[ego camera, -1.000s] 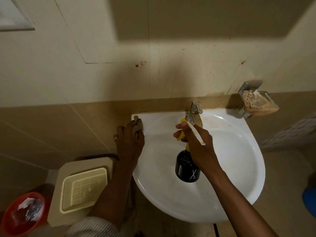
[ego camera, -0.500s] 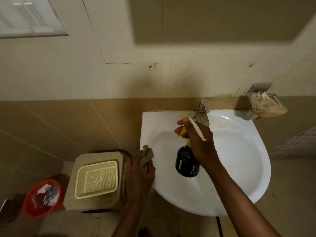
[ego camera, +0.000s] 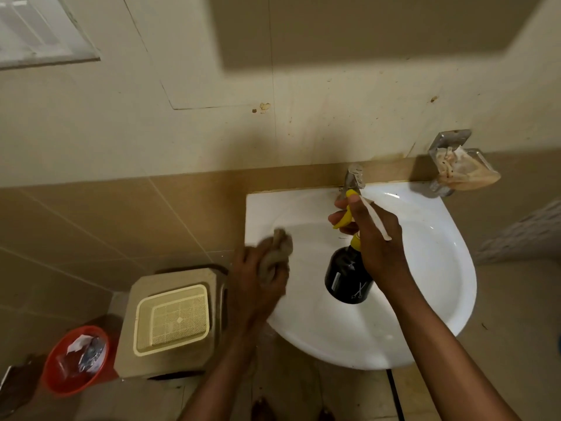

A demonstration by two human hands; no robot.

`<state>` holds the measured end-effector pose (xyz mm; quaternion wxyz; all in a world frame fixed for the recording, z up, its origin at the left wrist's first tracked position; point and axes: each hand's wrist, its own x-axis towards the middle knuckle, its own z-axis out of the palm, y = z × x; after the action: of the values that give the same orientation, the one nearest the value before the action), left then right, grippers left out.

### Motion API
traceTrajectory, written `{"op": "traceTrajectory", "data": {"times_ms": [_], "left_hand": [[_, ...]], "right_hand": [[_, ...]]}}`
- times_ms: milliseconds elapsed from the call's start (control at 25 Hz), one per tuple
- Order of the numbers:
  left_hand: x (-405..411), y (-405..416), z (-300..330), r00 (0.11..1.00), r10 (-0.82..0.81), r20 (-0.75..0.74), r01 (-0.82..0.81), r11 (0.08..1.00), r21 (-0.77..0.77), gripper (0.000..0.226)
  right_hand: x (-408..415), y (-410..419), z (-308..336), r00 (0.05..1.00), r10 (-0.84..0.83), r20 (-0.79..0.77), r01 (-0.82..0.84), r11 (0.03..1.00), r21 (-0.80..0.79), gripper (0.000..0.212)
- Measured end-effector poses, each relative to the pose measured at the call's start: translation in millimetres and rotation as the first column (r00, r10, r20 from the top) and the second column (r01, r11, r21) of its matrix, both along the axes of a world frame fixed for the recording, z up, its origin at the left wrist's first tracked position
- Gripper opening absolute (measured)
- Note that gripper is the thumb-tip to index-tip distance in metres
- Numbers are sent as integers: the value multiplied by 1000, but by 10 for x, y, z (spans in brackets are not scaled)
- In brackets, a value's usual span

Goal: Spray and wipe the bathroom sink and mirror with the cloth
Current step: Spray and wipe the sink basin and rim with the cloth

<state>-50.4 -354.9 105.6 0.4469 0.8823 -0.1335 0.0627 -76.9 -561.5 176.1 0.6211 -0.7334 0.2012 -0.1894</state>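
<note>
A white sink (ego camera: 431,262) hangs on the tiled wall, with a metal tap (ego camera: 353,177) at its back rim. My left hand (ego camera: 258,287) grips a crumpled grey cloth (ego camera: 274,256) and holds it against the sink's left rim. My right hand (ego camera: 370,241) holds a black spray bottle (ego camera: 346,276) with a yellow trigger over the basin, fingers curled round the trigger and neck. No mirror is in view.
A wall soap dish (ego camera: 461,168) with stained paper sticks out at the sink's back right. Left of the sink stands a beige box with a cream basket (ego camera: 173,320) on top, and a red bin (ego camera: 76,360) beside it. A window (ego camera: 39,34) is at the upper left.
My left hand with the cloth slid from the sink's back left corner down along the left rim, then back up a little. My right hand and the bottle stayed over the basin.
</note>
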Motion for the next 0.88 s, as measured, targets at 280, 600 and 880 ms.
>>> {"op": "traceTrajectory", "data": {"times_ms": [280,600,880], "left_hand": [[1419,-555,-412,870,-489,62,349,701,621,51],[1427,-238,-340,894,-447,-14,398,781,480,56],[578,19,-463,932,-321,168,211,857,470,50]], "right_hand": [[-296,-145,28,993,-95,-66,96,995,9,40],[-245,-136,-19,990,-105,-98,107,994,13,39],[-101,-30,38,998,-28,-54,29,1000,8,42]]}}
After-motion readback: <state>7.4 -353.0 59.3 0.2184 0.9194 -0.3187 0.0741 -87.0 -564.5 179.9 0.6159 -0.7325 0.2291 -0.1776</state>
